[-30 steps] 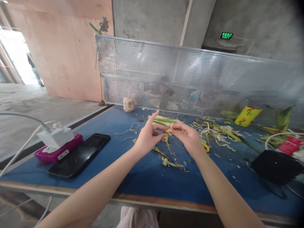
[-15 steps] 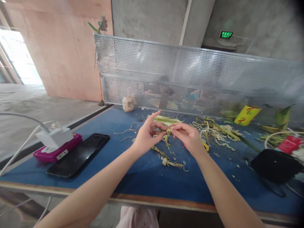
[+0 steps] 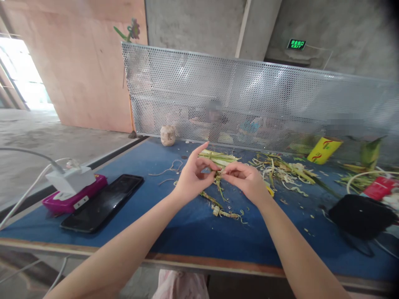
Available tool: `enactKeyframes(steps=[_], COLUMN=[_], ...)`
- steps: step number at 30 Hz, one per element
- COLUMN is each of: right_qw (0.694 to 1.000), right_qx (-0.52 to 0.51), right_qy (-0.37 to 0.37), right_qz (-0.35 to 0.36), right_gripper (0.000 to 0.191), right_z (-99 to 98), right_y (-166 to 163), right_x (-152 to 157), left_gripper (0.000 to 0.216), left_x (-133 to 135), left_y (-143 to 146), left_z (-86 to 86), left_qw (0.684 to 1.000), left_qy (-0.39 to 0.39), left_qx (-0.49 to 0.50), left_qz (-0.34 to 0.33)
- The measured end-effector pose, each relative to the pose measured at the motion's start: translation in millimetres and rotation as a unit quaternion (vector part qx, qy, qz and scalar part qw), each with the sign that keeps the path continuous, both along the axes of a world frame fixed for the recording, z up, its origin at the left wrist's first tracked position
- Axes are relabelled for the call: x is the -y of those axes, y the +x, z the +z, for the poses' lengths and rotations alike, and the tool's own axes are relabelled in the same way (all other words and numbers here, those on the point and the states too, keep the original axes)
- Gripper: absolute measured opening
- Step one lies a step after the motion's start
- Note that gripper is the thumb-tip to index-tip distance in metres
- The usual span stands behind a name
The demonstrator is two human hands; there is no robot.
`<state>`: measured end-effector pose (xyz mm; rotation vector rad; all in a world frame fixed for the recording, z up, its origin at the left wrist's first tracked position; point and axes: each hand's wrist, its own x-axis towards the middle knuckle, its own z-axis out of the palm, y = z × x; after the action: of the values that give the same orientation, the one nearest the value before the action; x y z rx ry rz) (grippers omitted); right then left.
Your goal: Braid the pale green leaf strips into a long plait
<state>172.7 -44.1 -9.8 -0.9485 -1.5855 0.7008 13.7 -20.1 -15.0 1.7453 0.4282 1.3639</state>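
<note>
While both hands work one small plant-fibre piece [image 3: 218, 177] over the counter [image 3: 193, 236], the step looks like fine two-handed handling: left steadies, right works the near end. That split is my read, since the fingertips cover most of the contact.

Piece is up between the hands, clear of the counter as far as I can tell, with thin greenish strands [image 3: 221, 191] hanging below it. Green stalks [image 3: 229, 159] lie just behind; a knotted strip [image 3: 226, 213] lies nearer the body.

Next move probably calls for a firm left pinch and small fingertip control on the right; a hard pull could snap or loosen the fibre. Likely soft and a bit slippery, so light pressure.

Pose: left hand [image 3: 193, 177] comes in from the lower left, thumb and bent fingers clamped on the piece, one finger sticking up free. Right hand [image 3: 245, 182] comes in from the lower right, palm turned inward, fingers bunched together and pinching at the piece's right side; exact grip point is hidden. Fingertips of the two hands nearly meet. Both forearms slant inward, held over the counter's front edge.

Around: shredded strips [image 3: 280, 171] to the right, and a yellow item [image 3: 271, 191] partly hidden by the right wrist, can't tell what it is.
</note>
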Motion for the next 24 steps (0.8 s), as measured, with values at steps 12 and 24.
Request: enactKeyframes(steps=[12,24], right_qw=[1.000,0.992], right_qx=[-0.008,0.056], right_qy=[-0.005,-0.055], right_qz=[0.025,0.102], right_gripper=[0.011,0.007], right_z=[-2.3,1.3], right_y=[5.9,18.0], right_x=[-2.2,-2.7], left_gripper=[0.086,0.099], left_x=[-1.8,-2.0], left_y=[0.5,-4.5], left_z=[-2.5,0.4], left_qw=[0.997,0.989], left_qy=[-0.008,0.007], left_qx=[-0.013,-0.109], left_qz=[-0.073,-0.095])
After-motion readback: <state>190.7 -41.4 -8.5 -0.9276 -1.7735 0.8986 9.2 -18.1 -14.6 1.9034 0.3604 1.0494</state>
